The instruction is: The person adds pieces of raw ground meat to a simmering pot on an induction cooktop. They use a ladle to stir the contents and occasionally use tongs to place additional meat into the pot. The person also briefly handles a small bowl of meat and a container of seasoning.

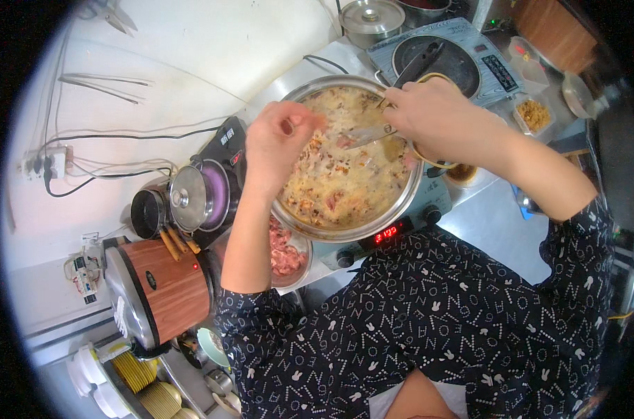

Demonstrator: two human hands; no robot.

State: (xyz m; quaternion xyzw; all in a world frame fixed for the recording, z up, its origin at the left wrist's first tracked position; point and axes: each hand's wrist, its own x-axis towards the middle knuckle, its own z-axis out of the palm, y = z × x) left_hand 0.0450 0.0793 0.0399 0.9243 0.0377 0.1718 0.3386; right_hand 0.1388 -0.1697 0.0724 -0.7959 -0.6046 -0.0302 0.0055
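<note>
A wide steel pot (348, 236) of cloudy yellowish broth (366, 180) stands in front of me, with bits of spice and pieces of meat on the surface. Above its far left part, my left hand (280, 139) pinches a pinkish piece of meat (319, 123), partly blurred. My right hand (426, 112) grips scissors (372, 136) with large yellow loop handles over the pot's right side. The scissor blades are spread and point left. A small reddish meat piece (344, 142) shows at the tip of the lower blade.
A bowl of raw meat (289, 256) stands beside the pot, below my left forearm. The pot sits on an induction cooker (437, 199) with a lit display. Around it are a frying pan (453, 63), lidded pots (183, 196), a rice cooker (165, 293) and a tub of minced seasoning (532, 115).
</note>
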